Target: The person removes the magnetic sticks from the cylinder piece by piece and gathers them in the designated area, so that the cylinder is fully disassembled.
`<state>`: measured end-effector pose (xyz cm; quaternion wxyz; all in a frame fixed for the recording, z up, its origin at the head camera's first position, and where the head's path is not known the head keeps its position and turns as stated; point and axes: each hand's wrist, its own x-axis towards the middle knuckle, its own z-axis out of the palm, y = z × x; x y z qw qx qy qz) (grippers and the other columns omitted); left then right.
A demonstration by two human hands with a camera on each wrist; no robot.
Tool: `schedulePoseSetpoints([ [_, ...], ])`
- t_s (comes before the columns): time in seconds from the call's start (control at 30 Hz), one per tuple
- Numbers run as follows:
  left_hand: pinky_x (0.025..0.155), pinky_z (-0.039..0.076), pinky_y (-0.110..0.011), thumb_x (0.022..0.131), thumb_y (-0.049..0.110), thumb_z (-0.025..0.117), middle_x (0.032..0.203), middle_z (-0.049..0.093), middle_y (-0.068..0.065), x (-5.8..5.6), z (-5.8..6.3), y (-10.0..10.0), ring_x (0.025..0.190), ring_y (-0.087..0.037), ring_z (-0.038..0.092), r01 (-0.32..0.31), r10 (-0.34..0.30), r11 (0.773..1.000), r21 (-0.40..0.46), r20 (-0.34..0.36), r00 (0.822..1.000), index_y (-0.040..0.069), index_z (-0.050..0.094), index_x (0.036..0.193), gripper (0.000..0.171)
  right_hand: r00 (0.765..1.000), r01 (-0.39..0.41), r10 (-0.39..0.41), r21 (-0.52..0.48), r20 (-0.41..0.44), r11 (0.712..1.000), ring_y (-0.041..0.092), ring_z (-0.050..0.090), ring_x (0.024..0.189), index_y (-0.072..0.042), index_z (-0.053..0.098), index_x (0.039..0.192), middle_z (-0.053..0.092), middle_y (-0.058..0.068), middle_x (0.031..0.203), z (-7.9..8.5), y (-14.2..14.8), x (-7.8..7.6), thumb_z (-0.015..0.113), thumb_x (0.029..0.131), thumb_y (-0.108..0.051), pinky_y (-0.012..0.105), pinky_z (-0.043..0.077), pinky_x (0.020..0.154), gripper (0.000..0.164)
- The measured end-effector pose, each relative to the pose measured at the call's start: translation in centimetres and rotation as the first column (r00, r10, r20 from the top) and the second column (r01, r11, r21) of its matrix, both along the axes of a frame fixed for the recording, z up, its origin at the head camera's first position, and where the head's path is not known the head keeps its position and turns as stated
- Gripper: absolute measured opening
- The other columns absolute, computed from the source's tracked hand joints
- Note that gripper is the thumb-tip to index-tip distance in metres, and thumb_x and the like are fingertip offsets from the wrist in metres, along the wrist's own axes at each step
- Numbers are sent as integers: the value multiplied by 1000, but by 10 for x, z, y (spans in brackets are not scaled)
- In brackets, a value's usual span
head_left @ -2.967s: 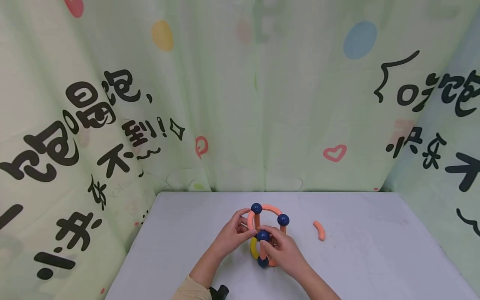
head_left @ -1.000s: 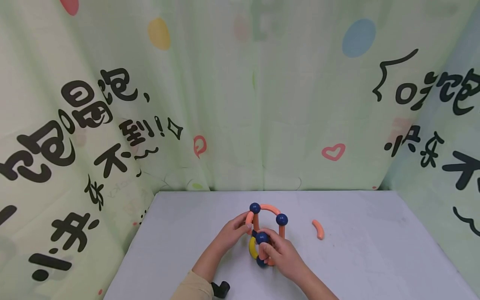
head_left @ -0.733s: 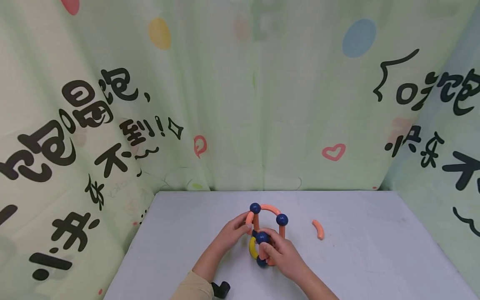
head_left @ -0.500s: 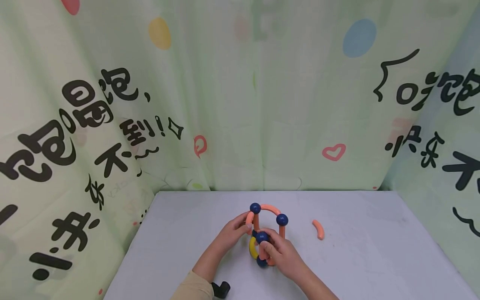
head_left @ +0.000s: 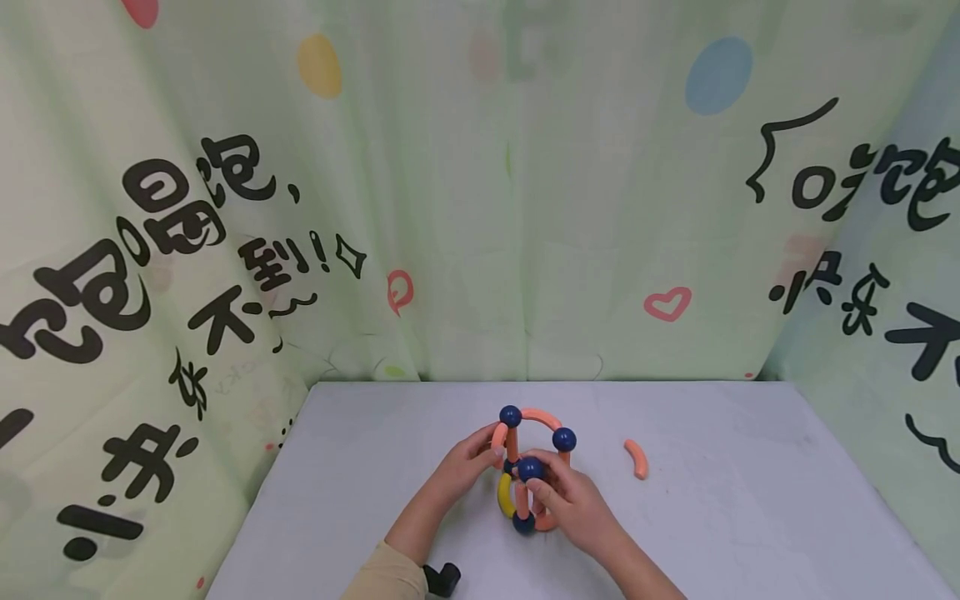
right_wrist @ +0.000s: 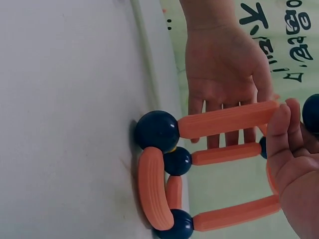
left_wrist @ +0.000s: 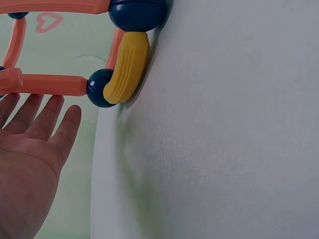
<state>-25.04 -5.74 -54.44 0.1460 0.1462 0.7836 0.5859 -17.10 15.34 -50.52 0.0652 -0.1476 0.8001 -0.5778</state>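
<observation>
A frame of navy balls and orange magnetic sticks stands on the table, with one yellow curved stick (left_wrist: 127, 67) low on its left. My left hand (head_left: 459, 471) has thumb and fingers about the orange curved stick (head_left: 499, 437) at the upper left; in the left wrist view its fingertips reach behind an upright orange stick (left_wrist: 55, 84). My right hand (head_left: 573, 500) pinches the near top navy ball (head_left: 531, 469), just above the near upright stick (head_left: 522, 502). In the right wrist view, the right fingers cover the upper end of that stick (right_wrist: 227, 121).
A loose orange curved stick (head_left: 637, 459) lies on the white table (head_left: 750, 500) to the right of the frame. A black object (head_left: 442, 579) shows by the left sleeve. A printed pale green curtain (head_left: 525, 208) hangs behind the table and along both sides.
My right hand has shifted slightly up and right, its fingers now around the ball, which moved slightly that way; more of the near upright stick shows. The left hand keeps its place.
</observation>
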Motion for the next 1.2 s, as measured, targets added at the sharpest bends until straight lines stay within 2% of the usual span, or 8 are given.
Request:
schedulePoseSetpoints([
  [0.13, 106, 41, -62, 99, 44, 56, 140, 59, -2, 0, 0, 1, 121, -26, 56, -8, 8, 1000, 2, 11, 1000, 33, 49, 145, 48, 999, 46, -46, -23, -17, 999, 16, 61, 74, -18, 55, 134, 63, 12, 104, 9, 12, 4, 59, 99, -31, 31, 57, 67, 37],
  [0.27, 107, 41, -61, 98, 45, 56, 139, 59, -2, -1, -1, 2, 121, -26, 56, -14, 14, 1000, -2, 18, 1000, 33, 48, 145, 49, 991, 107, -110, -47, -76, 993, 15, 59, 77, -14, 57, 132, 56, 9, 115, 13, 33, 5, 63, 98, -26, 28, 56, 66, 37],
  [0.4, 107, 40, -61, 98, 46, 55, 140, 58, -2, -1, 0, 3, 125, -27, 55, -18, 18, 1000, -13, 14, 1000, 35, 48, 145, 49, 975, 168, -169, -19, -143, 986, 16, 57, 75, -11, 57, 133, 53, 8, 113, 12, 59, 4, 63, 97, -22, 27, 55, 63, 38],
  [0.5, 107, 39, -63, 98, 46, 55, 141, 58, -3, -1, 1, 3, 127, -29, 54, -24, 25, 999, -22, 16, 1000, 34, 48, 146, 49, 963, 232, -225, 29, -149, 972, 16, 57, 74, -12, 55, 134, 52, 8, 109, 8, 79, 0, 63, 98, -24, 26, 54, 64, 38],
  [0.67, 107, 40, -62, 99, 46, 54, 141, 57, -4, -1, 0, 2, 126, -29, 54, -29, 29, 999, -27, 23, 999, 33, 47, 146, 50, 940, 340, -329, 149, -96, 929, 14, 60, 81, -16, 51, 140, 57, 9, 109, -4, 115, -9, 61, 98, -36, 24, 54, 68, 47],
  [0.8, 107, 40, -61, 99, 46, 53, 143, 57, -4, -1, -1, 1, 127, -29, 54, -21, 21, 1000, -14, 27, 999, 33, 47, 146, 49, 920, 389, -388, 262, -60, 883, 10, 59, 91, -19, 48, 143, 61, 11, 116, -17, 142, -18, 58, 98, -47, 24, 52, 71, 55],
  [1.0, 107, 41, -59, 100, 46, 53, 144, 55, -3, 0, -1, 1, 129, -28, 53, -18, 18, 1000, 4, 33, 999, 33, 48, 146, 48, 902, 398, -432, 416, -15, 817, 23, 54, 107, -18, 47, 144, 57, 14, 129, -40, 172, -34, 56, 95, -56, 28, 47, 74, 63],
  [1.2, 107, 43, -57, 100, 46, 53, 144, 56, -3, -1, -3, 1, 127, -27, 54, -16, 16, 1000, 11, 32, 999, 32, 48, 146, 49, 886, 384, -459, 462, 58, 799, 34, 51, 115, -9, 45, 144, 54, 21, 137, -54, 188, -46, 58, 96, -52, 36, 48, 79, 66],
])
